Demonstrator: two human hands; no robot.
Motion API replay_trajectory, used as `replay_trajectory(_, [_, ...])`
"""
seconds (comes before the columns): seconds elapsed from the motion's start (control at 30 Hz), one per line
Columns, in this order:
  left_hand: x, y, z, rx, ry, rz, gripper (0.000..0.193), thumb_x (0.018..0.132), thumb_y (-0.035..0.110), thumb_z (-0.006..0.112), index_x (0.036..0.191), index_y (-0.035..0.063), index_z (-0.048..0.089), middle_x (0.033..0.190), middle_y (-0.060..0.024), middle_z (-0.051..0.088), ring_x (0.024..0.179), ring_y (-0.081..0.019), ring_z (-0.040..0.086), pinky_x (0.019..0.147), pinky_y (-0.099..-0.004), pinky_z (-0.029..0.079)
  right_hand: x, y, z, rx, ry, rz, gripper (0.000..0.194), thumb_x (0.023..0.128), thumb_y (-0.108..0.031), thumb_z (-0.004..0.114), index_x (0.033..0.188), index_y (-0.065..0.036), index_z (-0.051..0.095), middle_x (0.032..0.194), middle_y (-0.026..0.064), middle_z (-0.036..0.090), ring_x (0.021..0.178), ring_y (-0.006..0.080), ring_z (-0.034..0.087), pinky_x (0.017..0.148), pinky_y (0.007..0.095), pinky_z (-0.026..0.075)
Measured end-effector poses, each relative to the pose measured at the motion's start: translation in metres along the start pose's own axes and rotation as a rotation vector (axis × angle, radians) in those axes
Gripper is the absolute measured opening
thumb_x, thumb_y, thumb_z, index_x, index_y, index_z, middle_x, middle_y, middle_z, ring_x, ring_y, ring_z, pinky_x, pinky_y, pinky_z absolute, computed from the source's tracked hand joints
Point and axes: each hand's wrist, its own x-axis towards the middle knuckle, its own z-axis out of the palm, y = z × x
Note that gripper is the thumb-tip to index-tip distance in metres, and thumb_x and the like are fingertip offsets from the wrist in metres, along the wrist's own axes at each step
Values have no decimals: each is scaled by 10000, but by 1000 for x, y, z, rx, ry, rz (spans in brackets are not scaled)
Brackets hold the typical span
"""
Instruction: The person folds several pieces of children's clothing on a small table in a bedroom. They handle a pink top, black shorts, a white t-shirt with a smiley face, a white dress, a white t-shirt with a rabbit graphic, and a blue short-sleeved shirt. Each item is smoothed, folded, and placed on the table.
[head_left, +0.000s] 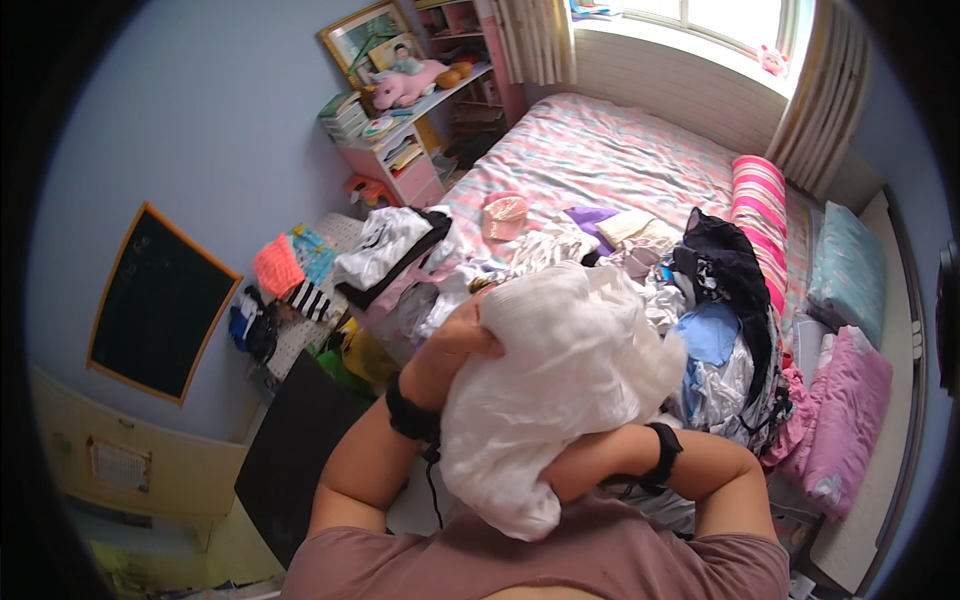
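A bunched white cloth garment (562, 360) fills the space in front of my chest. My left hand (472, 330) grips its upper left edge, with the thumb lying over the fabric. The forearm of my right hand (559, 480) reaches into the lower folds, which hide most of the fingers. Both wrists wear black bands. Beyond the cloth, a heap of mixed clothes with a light blue piece (707, 334) and a black sheer one (724, 247) lies on the bed. To its left is a stack of folded clothes (390, 251).
A pink sequined cap (505, 216) lies on the bed (600, 150). A striped bolster (759, 217) and folded pink bedding (851, 420) are on the right. Smaller clothes (277, 266) rest on a dotted surface at left, near a black panel (300, 450).
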Motion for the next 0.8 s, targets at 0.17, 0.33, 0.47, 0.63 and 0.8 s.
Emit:
replay_trajectory(0.17, [-123, 33, -12, 117, 393, 142, 469, 600, -11, 465, 1043, -41, 614, 962, -108, 661, 886, -187, 636, 830, -289, 497, 66, -7, 27, 16, -101, -28, 434, 737, -299, 698, 1078, -36, 643, 1042, 147, 642, 983, 262, 591, 868, 343, 448])
replay_trajectory(0.33, [-263, 44, -12, 164, 619, 341, 572, 553, -32, 417, 1093, -44, 608, 1009, -143, 645, 920, -225, 632, 864, -312, 497, 146, -42, 30, -172, -159, 404, 571, 688, -272, 804, 1167, -50, 585, 1197, 81, 593, 904, 224, 619, 782, 330, 488])
replay_trajectory(0.47, [-358, 44, 27, 328, 531, 345, 635, 527, -68, 407, 1131, -44, 600, 1066, -148, 630, 969, -217, 623, 903, -325, 487, 220, -98, 69, -15, 637, -50, 766, 608, -227, 855, 1255, -8, 509, 1186, 148, 572, 1040, 244, 565, 893, 355, 447])
replay_trajectory(0.63, [-451, 30, 51, 683, 640, 515, 528, 684, -71, 540, 1208, -17, 556, 1198, -103, 578, 1104, -205, 558, 987, -295, 414, 292, -167, 123, -38, 357, -222, 434, 698, -102, 757, 1096, -23, 604, 922, 144, 663, 887, 206, 629, 817, 323, 475])
replay_trajectory(0.8, [-564, -32, 3, 1032, 1251, 426, 917, 732, 550, 719, 1372, -3, 364, 1257, -97, 530, 1146, -158, 497, 1018, -343, 359, 312, -196, 133, 428, 611, -209, 264, 748, 26, 694, 1001, -23, 637, 923, -2, 642, 850, 83, 576, 756, 257, 480])
